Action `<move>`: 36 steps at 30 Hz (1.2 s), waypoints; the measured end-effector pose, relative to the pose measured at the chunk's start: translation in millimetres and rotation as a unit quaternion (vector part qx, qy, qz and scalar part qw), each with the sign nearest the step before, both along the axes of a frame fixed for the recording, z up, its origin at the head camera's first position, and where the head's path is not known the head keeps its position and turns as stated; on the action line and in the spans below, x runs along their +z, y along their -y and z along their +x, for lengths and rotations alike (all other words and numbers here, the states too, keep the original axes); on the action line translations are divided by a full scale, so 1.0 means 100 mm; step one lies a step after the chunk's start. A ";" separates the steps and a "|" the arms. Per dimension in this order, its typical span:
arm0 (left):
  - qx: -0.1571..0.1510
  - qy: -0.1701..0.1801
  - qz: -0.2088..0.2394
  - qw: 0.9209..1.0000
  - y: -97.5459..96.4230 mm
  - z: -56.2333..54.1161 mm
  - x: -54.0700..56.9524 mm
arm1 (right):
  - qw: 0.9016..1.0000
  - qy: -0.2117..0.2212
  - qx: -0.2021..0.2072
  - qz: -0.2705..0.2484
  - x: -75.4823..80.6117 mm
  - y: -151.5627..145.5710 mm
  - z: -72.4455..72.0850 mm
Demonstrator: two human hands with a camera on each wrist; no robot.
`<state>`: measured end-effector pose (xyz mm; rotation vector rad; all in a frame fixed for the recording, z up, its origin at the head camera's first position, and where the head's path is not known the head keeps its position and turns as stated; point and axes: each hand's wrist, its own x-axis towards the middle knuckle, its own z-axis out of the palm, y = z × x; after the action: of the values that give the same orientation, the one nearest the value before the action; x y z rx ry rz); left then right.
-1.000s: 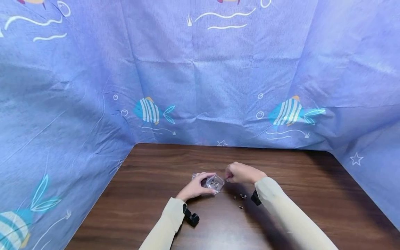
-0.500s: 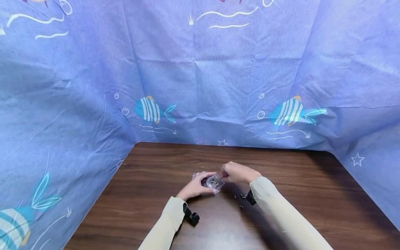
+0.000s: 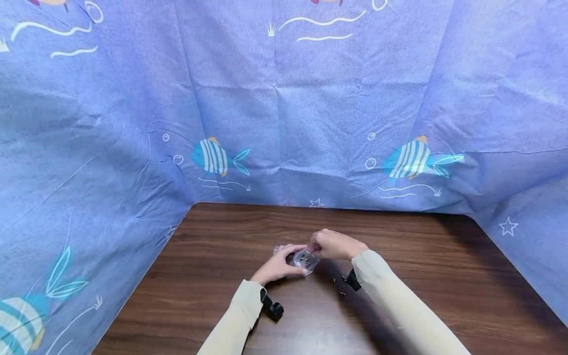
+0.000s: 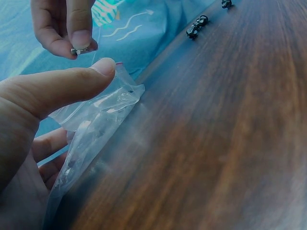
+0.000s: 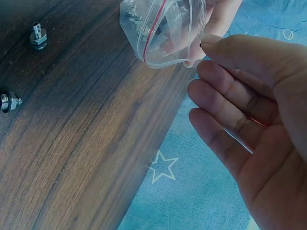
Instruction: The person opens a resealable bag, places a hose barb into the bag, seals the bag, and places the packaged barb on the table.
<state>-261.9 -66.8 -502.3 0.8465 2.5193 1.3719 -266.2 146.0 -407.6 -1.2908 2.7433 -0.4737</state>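
Observation:
My left hand [image 3: 278,264] holds a clear zip bag [image 3: 305,260] upright with its mouth spread, thumb on the near side and fingers on the far side. Several small metal pieces show inside. A red line runs along the bag's mouth in the right wrist view. My right hand [image 3: 335,245] is right at the mouth, on its right side. Between its thumb and fingertip it pinches a small metal hose fitting [image 4: 79,51], seen in the left wrist view above my left thumb [image 4: 72,88]. In the right wrist view the thumb hides most of that piece.
Loose hose fittings lie on the brown wooden table [image 3: 222,236], to the right of the bag and nearer me. One fitting [image 5: 38,37] stands on end; another fitting [image 5: 9,101] lies sideways. A blue fish-print cloth [image 3: 275,123] hangs behind the table and at its sides.
My right hand has moved left, from beside the bag to its mouth, with the fitting still pinched. My left hand and the bag have stayed nearly in place.

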 end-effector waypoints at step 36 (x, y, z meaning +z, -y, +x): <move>0.008 -0.014 0.002 1.000 0.00 0.00 -0.01 | 0.998 0.038 -0.042 0.014 -0.03 -0.36 0.04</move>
<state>-261.9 -66.7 -503.6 0.8536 2.5520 1.3793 -262.1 182.3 -410.1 -1.1308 2.7400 -0.4768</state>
